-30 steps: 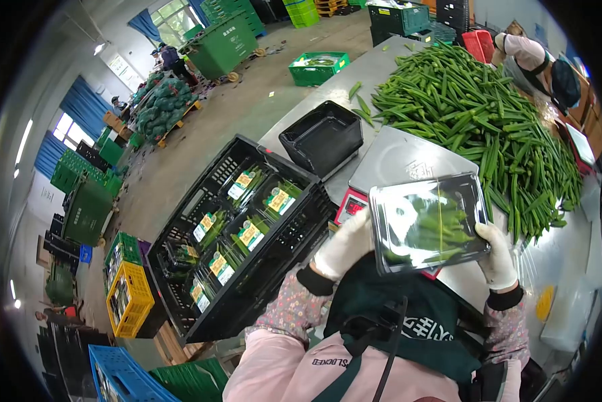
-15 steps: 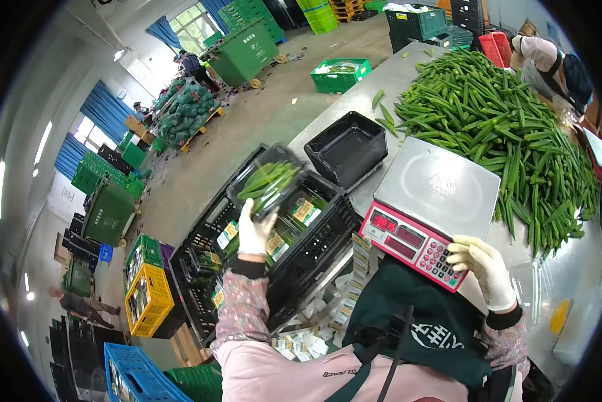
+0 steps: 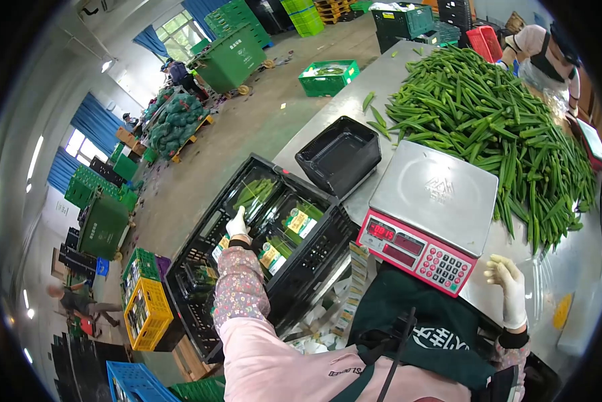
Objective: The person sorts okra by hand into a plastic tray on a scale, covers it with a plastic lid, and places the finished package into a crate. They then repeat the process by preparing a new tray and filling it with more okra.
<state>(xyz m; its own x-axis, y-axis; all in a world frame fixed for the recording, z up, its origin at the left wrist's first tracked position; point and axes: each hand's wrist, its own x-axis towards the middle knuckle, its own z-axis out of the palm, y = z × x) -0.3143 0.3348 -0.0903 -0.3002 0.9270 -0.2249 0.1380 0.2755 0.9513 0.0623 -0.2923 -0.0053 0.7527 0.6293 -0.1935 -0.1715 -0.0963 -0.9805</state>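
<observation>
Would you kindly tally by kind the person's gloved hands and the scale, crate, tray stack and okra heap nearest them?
Gloved hands: 2, left hand and right hand
Scale: 1
Black crate: 1
Stack of black trays: 1
Okra heap: 1
Total: 6

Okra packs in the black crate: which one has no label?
The pack in the far corner of the crate, just beyond the left hand; the other packs carry yellow-and-white labels.

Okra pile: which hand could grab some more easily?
Probably the right hand: it is free and open beside the scale, on the side of the okra pile. The left hand is in the black crate, far from it.
</observation>
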